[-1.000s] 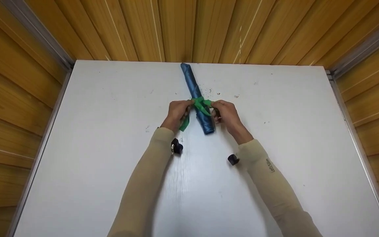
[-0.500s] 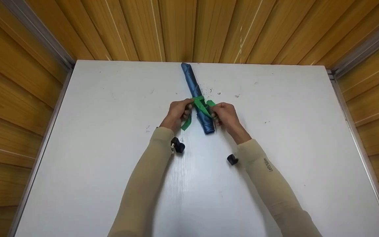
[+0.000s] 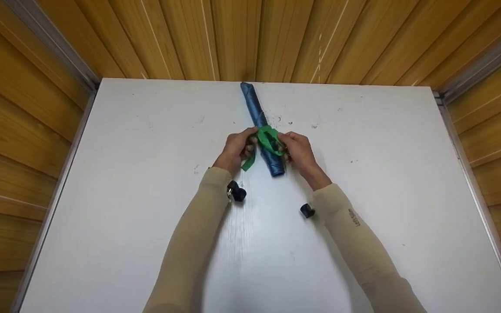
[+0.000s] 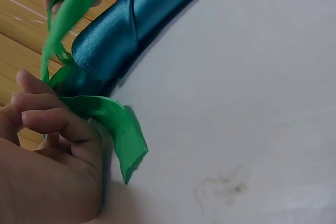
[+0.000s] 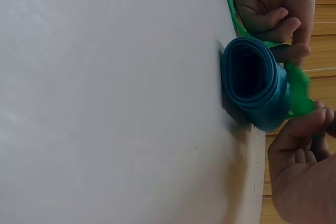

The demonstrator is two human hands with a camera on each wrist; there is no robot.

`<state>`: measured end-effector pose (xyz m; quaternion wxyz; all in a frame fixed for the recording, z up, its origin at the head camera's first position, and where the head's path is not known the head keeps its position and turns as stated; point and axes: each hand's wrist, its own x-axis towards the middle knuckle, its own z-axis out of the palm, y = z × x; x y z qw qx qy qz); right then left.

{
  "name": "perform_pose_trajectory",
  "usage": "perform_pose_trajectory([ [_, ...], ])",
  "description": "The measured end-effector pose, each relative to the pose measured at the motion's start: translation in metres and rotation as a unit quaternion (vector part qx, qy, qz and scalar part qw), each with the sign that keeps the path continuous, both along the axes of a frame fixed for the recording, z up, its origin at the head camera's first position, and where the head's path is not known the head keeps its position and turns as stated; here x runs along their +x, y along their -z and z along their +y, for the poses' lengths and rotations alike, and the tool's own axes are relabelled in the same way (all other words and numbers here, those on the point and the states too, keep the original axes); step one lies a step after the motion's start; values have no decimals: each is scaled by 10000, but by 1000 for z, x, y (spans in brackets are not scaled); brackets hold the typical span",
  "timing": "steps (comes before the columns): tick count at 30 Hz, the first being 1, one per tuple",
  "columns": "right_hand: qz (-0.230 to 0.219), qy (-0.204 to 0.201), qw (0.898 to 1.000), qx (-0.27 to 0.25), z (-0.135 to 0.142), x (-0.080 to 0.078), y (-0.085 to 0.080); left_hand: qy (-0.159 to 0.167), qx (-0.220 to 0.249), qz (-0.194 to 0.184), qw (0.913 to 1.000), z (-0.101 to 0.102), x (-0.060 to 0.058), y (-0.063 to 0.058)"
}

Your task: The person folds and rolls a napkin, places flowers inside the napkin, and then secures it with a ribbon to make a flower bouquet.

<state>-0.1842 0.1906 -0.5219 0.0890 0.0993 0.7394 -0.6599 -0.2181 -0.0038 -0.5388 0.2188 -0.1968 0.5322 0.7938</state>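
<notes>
A rolled-up blue satin cloth [image 3: 252, 104] lies slanted on the white table, its hollow spiral end [image 5: 248, 72] showing in the right wrist view. Around its middle runs a green ribbon [image 3: 264, 135], which stands up in a loop above the roll. On the left side my left hand [image 3: 235, 150] pinches the ribbon beside the roll, and a loose ribbon tail [image 4: 126, 137] hangs out past its fingers onto the table. From the right, my right hand [image 3: 299, 150] pinches the other part of the ribbon between thumb and fingers.
The white tabletop [image 3: 146, 130] has small dark marks, and its back edge meets a wood-patterned wall [image 3: 233, 39]. Similar panels stand on both sides. A small black camera [image 3: 236, 192] is on the left wrist, another black camera [image 3: 307, 211] on the right.
The ribbon piece in my right hand has been drawn round, and the ribbon now forms a rounder loop over the roll. My left hand and the blue roll stay nearly in place.
</notes>
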Motion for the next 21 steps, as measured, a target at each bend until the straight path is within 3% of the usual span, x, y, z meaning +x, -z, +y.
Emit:
perform_pose_trajectory([
  [5, -71, -58, 9947, 1024, -3, 1, 1, 169, -304, 154, 9993, 1, 1, -1],
  [13, -303, -162, 9823, 1839, -7, -2, 1, 107, -153, 175, 9997, 0, -1, 2],
  [21, -623, -138, 9872, 1461, -4, -5, 2, 367, -144, 288, 9988, -1, -1, 4],
])
